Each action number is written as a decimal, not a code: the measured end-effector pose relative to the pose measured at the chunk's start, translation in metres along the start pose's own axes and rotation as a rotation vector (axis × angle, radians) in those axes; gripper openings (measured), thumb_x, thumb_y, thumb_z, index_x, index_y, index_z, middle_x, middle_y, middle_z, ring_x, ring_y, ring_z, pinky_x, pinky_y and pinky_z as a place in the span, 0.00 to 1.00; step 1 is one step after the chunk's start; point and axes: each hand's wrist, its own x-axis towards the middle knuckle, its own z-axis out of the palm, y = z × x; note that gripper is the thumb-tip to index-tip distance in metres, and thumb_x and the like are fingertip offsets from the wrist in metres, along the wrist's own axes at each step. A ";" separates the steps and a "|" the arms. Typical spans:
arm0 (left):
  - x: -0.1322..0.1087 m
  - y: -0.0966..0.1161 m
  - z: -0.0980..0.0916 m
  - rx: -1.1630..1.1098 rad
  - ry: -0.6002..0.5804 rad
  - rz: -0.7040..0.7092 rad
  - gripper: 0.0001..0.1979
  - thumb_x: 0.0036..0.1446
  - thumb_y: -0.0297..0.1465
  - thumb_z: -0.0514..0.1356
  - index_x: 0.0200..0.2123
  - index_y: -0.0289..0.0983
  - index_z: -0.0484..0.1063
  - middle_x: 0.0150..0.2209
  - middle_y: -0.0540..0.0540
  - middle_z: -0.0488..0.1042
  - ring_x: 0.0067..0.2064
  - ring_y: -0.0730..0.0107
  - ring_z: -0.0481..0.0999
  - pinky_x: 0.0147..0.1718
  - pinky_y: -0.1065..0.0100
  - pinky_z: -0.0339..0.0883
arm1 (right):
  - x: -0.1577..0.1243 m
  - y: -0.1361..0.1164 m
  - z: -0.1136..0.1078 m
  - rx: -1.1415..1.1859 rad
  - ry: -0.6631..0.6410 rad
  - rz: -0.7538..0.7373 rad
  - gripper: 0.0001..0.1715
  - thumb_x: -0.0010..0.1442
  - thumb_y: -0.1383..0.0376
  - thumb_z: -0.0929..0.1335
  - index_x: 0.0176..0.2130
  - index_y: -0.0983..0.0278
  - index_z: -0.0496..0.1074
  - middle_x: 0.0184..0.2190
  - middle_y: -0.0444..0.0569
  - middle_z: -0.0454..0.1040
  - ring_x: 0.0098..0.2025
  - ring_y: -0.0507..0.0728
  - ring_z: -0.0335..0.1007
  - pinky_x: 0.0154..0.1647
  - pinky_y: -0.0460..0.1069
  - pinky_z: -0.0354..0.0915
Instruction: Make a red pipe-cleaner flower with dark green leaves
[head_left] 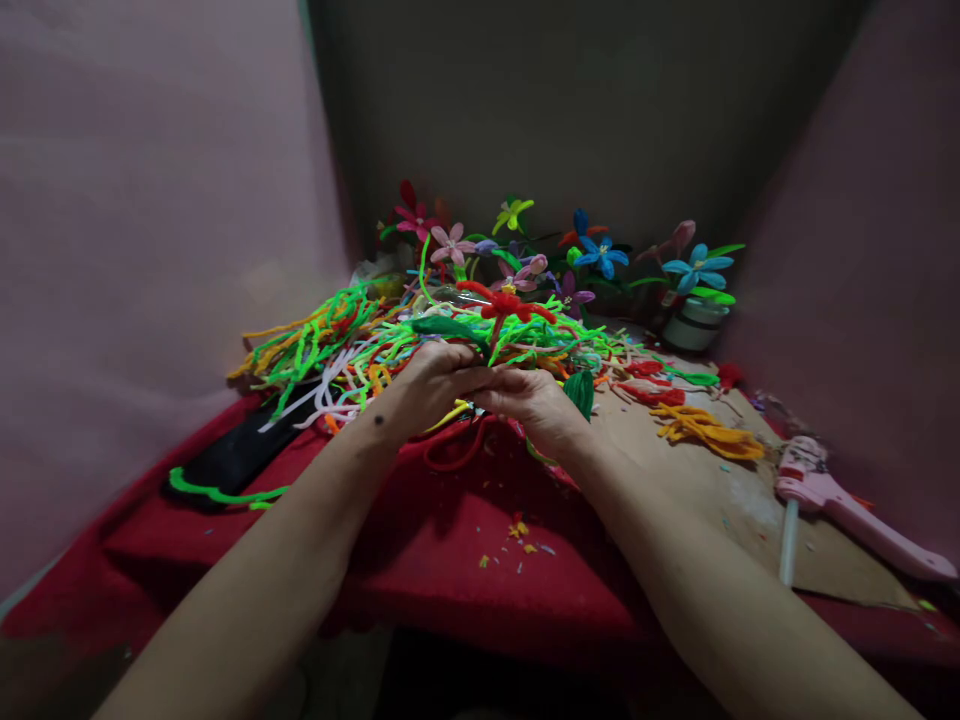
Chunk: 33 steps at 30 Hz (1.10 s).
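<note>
A red pipe-cleaner flower (508, 306) with dark green leaves, one leaf (448, 328) to its left and another (579, 394) to its lower right, stands above my hands. My left hand (442, 385) is closed, its fingers pinched round the flower's stem below the petals. From the right, my right hand (529, 402) meets it, fingertips pressed together at the lower stem. Most of the stem is hidden by the fingers. A red pipe-cleaner loop (454, 462) hangs just under my hands.
A heap of green pipe cleaners (307, 335) lies behind and left, near a black flat object (244, 455). Finished flowers (604, 257) stand at the back. Cardboard (660, 490), orange pipe cleaners (709, 432) and a pink glue gun (847, 505) lie right, on red cloth (465, 550).
</note>
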 end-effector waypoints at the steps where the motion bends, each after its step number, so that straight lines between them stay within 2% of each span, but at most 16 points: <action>1: -0.001 0.000 -0.001 -0.043 -0.020 -0.004 0.16 0.49 0.36 0.59 0.16 0.34 0.63 0.18 0.54 0.56 0.21 0.79 0.54 0.20 0.73 0.49 | -0.001 -0.001 0.000 -0.001 -0.010 0.015 0.15 0.41 0.62 0.75 0.32 0.64 0.78 0.26 0.43 0.74 0.31 0.52 0.67 0.42 0.51 0.60; 4: -0.001 -0.003 -0.003 -0.238 -0.067 -0.044 0.13 0.48 0.35 0.60 0.19 0.34 0.66 0.19 0.54 0.61 0.23 0.79 0.59 0.22 0.73 0.54 | -0.001 -0.001 -0.001 -0.017 -0.011 0.037 0.13 0.42 0.62 0.74 0.31 0.65 0.78 0.23 0.41 0.71 0.26 0.48 0.61 0.34 0.48 0.57; 6: -0.001 -0.007 -0.002 -0.360 -0.070 -0.109 0.11 0.47 0.35 0.62 0.21 0.34 0.68 0.21 0.52 0.65 0.24 0.77 0.63 0.24 0.73 0.58 | -0.001 0.001 -0.001 -0.033 -0.008 0.035 0.11 0.43 0.63 0.74 0.29 0.65 0.77 0.23 0.41 0.70 0.25 0.47 0.57 0.30 0.47 0.54; 9: 0.002 -0.013 -0.002 -0.438 -0.046 -0.198 0.10 0.44 0.35 0.64 0.21 0.34 0.71 0.21 0.51 0.68 0.23 0.76 0.65 0.23 0.71 0.59 | 0.000 0.003 0.000 -0.040 -0.001 0.025 0.08 0.44 0.63 0.73 0.27 0.65 0.76 0.22 0.41 0.68 0.23 0.47 0.55 0.27 0.46 0.51; 15: 0.003 -0.012 -0.004 -0.428 -0.073 -0.219 0.10 0.42 0.36 0.65 0.20 0.34 0.72 0.18 0.50 0.65 0.20 0.77 0.60 0.19 0.71 0.51 | -0.003 0.000 0.006 -0.031 0.066 0.017 0.09 0.41 0.63 0.74 0.25 0.66 0.76 0.19 0.40 0.65 0.22 0.47 0.52 0.26 0.47 0.49; 20: 0.002 -0.013 -0.008 -0.355 -0.157 -0.215 0.16 0.45 0.38 0.63 0.15 0.35 0.65 0.14 0.53 0.57 0.17 0.80 0.52 0.18 0.71 0.41 | -0.004 -0.001 0.003 -0.031 -0.015 0.030 0.08 0.42 0.64 0.74 0.25 0.67 0.76 0.21 0.41 0.68 0.26 0.49 0.59 0.33 0.48 0.55; 24: 0.002 -0.013 -0.010 -0.341 -0.185 -0.203 0.17 0.46 0.39 0.62 0.15 0.35 0.64 0.14 0.53 0.57 0.17 0.81 0.52 0.18 0.71 0.42 | -0.004 -0.001 -0.001 -0.050 -0.050 0.048 0.09 0.39 0.65 0.75 0.25 0.67 0.76 0.25 0.43 0.70 0.30 0.51 0.61 0.36 0.48 0.56; 33: 0.002 -0.017 -0.010 -0.404 -0.207 -0.177 0.16 0.45 0.38 0.63 0.16 0.34 0.67 0.14 0.52 0.58 0.17 0.81 0.53 0.17 0.72 0.43 | -0.004 0.003 -0.005 -0.023 -0.121 0.026 0.06 0.44 0.66 0.73 0.21 0.66 0.73 0.20 0.40 0.64 0.24 0.48 0.55 0.30 0.47 0.53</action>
